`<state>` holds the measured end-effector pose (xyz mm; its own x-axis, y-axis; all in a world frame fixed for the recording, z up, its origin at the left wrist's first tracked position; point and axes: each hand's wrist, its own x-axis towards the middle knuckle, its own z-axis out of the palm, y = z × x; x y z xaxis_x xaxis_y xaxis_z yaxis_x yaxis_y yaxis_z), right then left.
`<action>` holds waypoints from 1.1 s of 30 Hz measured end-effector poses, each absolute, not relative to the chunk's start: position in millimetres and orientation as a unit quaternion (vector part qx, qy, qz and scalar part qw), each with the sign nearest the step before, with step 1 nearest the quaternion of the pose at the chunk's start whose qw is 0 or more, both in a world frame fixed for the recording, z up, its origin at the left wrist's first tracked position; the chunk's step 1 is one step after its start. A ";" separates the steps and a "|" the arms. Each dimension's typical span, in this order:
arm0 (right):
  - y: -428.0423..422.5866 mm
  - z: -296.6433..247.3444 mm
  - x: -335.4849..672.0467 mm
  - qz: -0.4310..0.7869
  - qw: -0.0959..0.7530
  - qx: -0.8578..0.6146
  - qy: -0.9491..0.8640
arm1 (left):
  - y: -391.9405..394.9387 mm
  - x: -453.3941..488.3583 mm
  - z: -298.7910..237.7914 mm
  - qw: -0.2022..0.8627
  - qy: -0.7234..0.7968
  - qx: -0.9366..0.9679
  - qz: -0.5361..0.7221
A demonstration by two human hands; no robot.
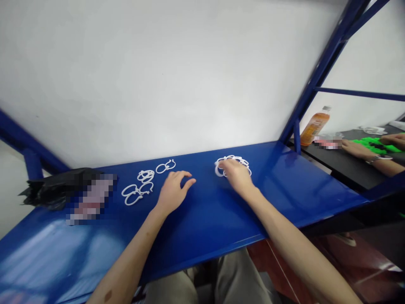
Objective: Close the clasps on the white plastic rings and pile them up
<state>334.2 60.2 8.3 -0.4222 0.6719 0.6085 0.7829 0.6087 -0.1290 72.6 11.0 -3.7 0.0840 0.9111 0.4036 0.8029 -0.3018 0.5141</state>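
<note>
My right hand [236, 173] is over a cluster of white plastic rings [245, 162] on the right part of the blue table. Its fingers are pinched on one white plastic ring [217, 169], slightly blurred at the cluster's left edge. To its left, my left hand [174, 189] hovers above the table with thumb and fingers apart, holding nothing. Beyond that hand lies a pair of open white rings [163, 168] with small knobbed ends. More such rings lie left of it, in a small bunch [146, 175] and a loose group [132, 195].
The blue table [202, 228] backs onto a white wall [177, 84]. A black plastic bag [57, 185] and a blurred-out packet [93, 198] lie at the left. Beyond the blue frame [319, 67], another person's hands work by green pieces [370, 143], near an orange drink bottle [315, 126].
</note>
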 end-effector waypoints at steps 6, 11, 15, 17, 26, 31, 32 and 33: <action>102.8 0.4 422.9 -0.033 0.323 -0.726 -0.607 | 32.2 45.7 -24.9 -0.130 0.695 0.685 0.175; 108.3 -8.0 431.9 0.042 0.311 -0.715 -0.625 | 27.6 45.4 -17.8 -0.129 0.704 0.688 0.121; 103.9 -3.3 422.5 0.072 0.310 -0.714 -0.623 | 21.0 45.8 -8.9 -0.147 0.711 0.673 0.143; 102.0 -1.3 420.9 0.073 0.305 -0.723 -0.615 | 21.4 44.3 -9.9 -0.154 0.717 0.663 0.154; 96.2 4.2 415.3 0.015 0.295 -0.746 -0.597 | 28.1 40.4 -25.9 -0.102 0.665 0.726 0.142; 94.7 4.0 415.7 0.008 0.242 -0.777 -0.582 | 24.3 45.1 -20.3 -0.102 0.659 0.731 0.143; 94.8 3.0 416.7 0.008 0.228 -0.779 -0.583 | 23.4 46.0 -19.6 -0.104 0.657 0.733 0.145; 95.0 1.7 418.0 0.009 0.216 -0.781 -0.587 | 22.4 47.0 -19.0 -0.105 0.654 0.734 0.147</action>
